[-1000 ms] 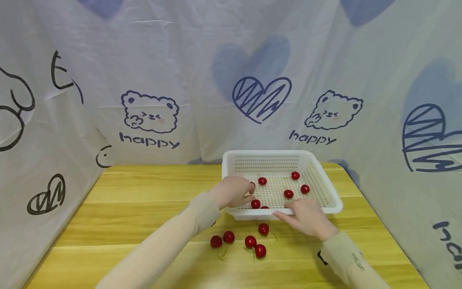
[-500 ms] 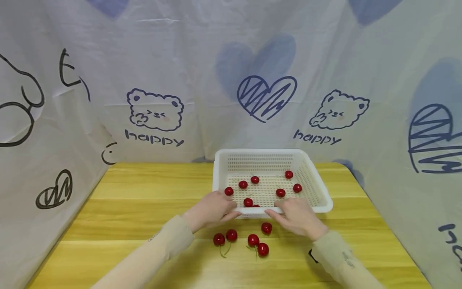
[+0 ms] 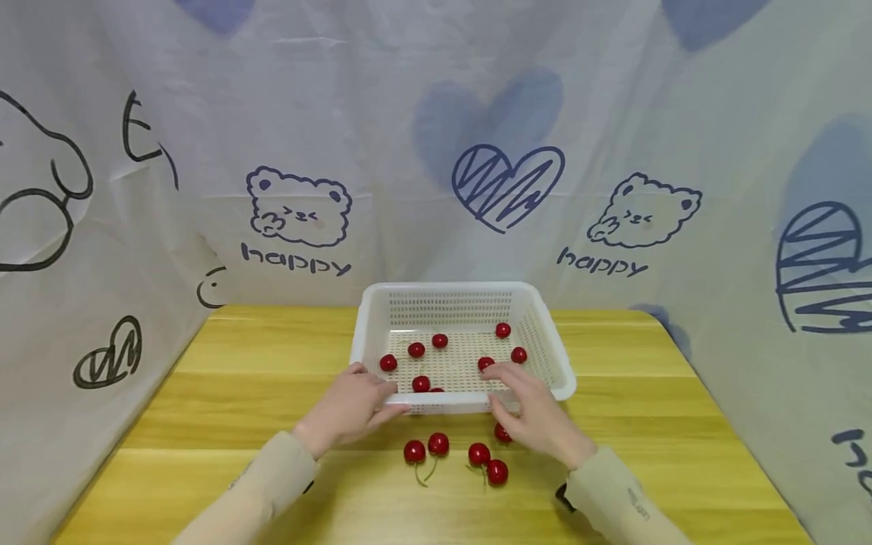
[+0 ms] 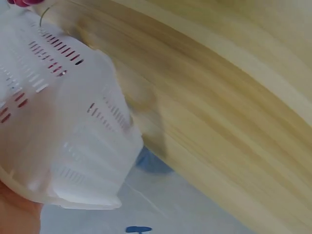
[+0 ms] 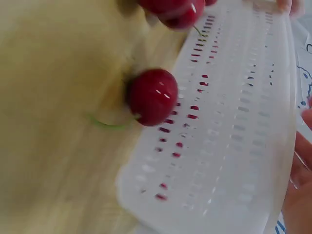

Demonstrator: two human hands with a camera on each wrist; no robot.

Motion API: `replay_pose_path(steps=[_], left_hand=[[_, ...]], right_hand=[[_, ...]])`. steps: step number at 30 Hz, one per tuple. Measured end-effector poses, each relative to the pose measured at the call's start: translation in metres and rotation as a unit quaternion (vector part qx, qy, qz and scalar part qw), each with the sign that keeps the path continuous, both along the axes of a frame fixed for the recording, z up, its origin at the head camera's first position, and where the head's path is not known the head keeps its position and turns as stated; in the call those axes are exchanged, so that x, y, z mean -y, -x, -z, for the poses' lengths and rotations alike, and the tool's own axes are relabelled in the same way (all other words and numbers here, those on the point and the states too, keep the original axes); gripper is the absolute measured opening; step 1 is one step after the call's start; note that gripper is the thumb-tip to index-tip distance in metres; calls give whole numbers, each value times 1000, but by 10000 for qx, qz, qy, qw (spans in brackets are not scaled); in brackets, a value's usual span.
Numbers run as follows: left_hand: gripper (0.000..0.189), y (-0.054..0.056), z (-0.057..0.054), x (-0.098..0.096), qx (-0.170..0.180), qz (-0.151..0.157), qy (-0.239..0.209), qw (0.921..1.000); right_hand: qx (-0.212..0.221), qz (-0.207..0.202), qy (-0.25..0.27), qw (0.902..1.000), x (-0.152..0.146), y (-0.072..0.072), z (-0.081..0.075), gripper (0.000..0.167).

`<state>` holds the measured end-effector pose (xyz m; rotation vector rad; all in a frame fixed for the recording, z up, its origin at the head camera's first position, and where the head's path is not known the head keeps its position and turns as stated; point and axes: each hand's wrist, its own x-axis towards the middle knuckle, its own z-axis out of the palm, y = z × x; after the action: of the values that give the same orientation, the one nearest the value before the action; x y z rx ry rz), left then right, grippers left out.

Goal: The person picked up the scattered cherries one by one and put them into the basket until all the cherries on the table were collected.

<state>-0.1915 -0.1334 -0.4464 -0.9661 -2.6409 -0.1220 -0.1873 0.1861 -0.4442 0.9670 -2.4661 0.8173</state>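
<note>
A white slotted plastic basket (image 3: pixel 450 399) stands on the wooden table with several red cherries (image 3: pixel 439 341) spread over its floor. My left hand (image 3: pixel 347 405) grips the near rim at the left corner, fingers over the edge and thumb in front. At the rim's right part is my right hand (image 3: pixel 538 412), thumb and fingers spread apart, fingertips over the inside of the basket. Several stemmed cherries (image 3: pixel 414 452) lie in front of the basket; one cherry (image 3: pixel 502 433) is partly hidden by the right hand. In the right wrist view a cherry (image 5: pixel 153 96) lies close to the slotted wall (image 5: pixel 229 122).
The yellow wooden table (image 3: pixel 259 363) extends to both sides of the basket. A pale cloth (image 3: pixel 395 151) printed with hearts and bears hangs behind it and at both sides.
The basket has slid left along the table. My left hand has moved from inside it to the near rim, and my right hand has loosened from the rim. The loose cherries stay put.
</note>
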Motion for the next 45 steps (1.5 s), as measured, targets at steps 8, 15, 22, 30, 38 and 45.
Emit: replay_pose_path(steps=[8, 15, 22, 30, 38, 45], left_hand=[[34, 8, 4, 11, -338, 14, -119, 9994], [38, 12, 13, 9, -819, 42, -209, 9964], [39, 14, 17, 5, -867, 68, -310, 9957], [38, 16, 16, 3, -667, 42, -191, 9976], [38, 15, 14, 4, -666, 70, -220, 9975], [35, 15, 12, 5, -678, 124, -259, 9973]], right_hand=[[-1033, -202, 880, 9905, -25, -19, 10, 36], [-1313, -399, -124, 9905, -44, -32, 18, 28], [-916, -304, -1651, 9815, -45, -43, 25, 38], [96, -659, -2522, 9654, -34, -58, 25, 36], [450, -901, -2871, 9526, -28, -66, 30, 34], [1025, -968, -2918, 9460, -26, -68, 32, 37]])
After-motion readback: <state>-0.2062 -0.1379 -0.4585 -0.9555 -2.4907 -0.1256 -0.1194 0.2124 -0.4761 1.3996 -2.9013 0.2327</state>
